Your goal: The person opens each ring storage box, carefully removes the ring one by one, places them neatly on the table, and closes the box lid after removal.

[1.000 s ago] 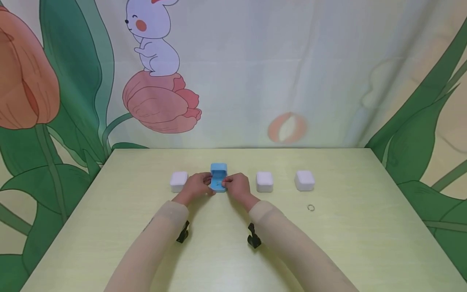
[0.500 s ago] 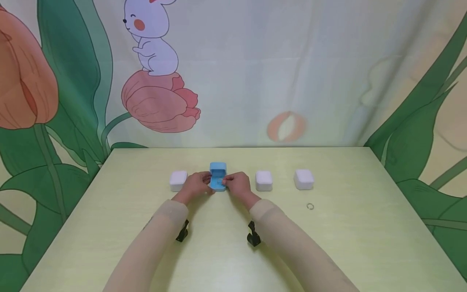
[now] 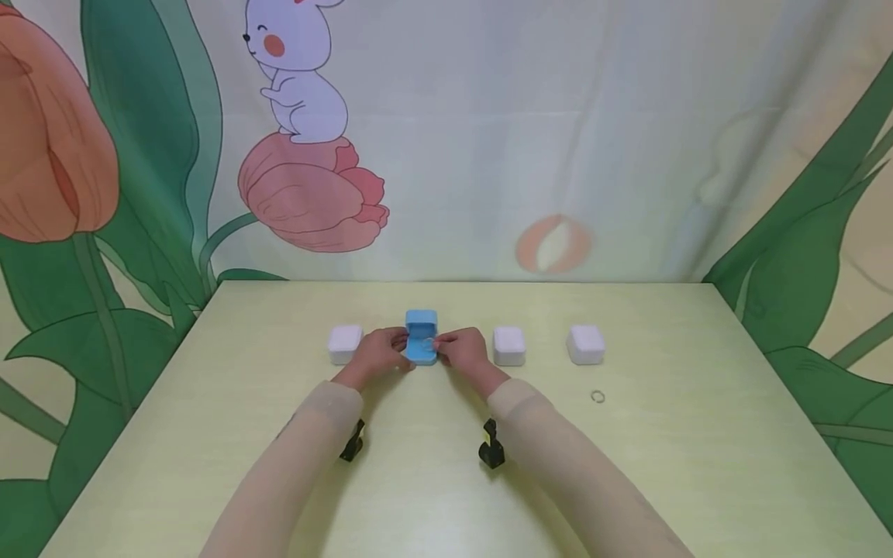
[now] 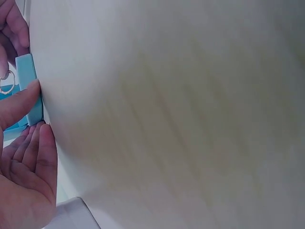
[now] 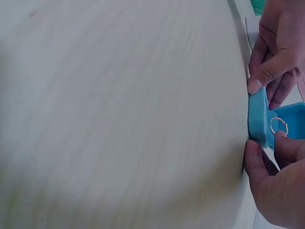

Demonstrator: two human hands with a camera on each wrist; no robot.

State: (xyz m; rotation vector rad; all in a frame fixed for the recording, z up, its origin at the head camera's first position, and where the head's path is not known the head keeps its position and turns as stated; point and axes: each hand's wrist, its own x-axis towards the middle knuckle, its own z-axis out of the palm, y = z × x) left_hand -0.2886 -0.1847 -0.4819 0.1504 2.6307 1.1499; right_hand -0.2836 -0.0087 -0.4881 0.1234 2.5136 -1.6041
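Note:
A small blue ring box [image 3: 421, 356] stands on the table with its lid raised. My left hand [image 3: 379, 350] holds it from the left; in the left wrist view the thumb [image 4: 29, 95] lies on the front wall and the other fingers reach along the side. A thin ring [image 5: 271, 125] stands upright above the box's cushion, pinched in the fingertips of my right hand [image 3: 466, 350]. The right wrist view has other fingers of that hand resting by the box's near corner. Part of the box's inside is hidden behind my hands.
White, rounded boxes stand in line with the blue one: one [image 3: 343, 346] by my left hand, another [image 3: 509, 346] right of my right hand, a third [image 3: 585, 344] farther right. A second ring [image 3: 603, 398] lies in front of that third box. A printed curtain [image 3: 446, 155] hangs behind the table.
My right fingertips have shifted slightly up and to the right over the box, and the ring shows more at their tips. The left hand keeps its hold; the box stays put.

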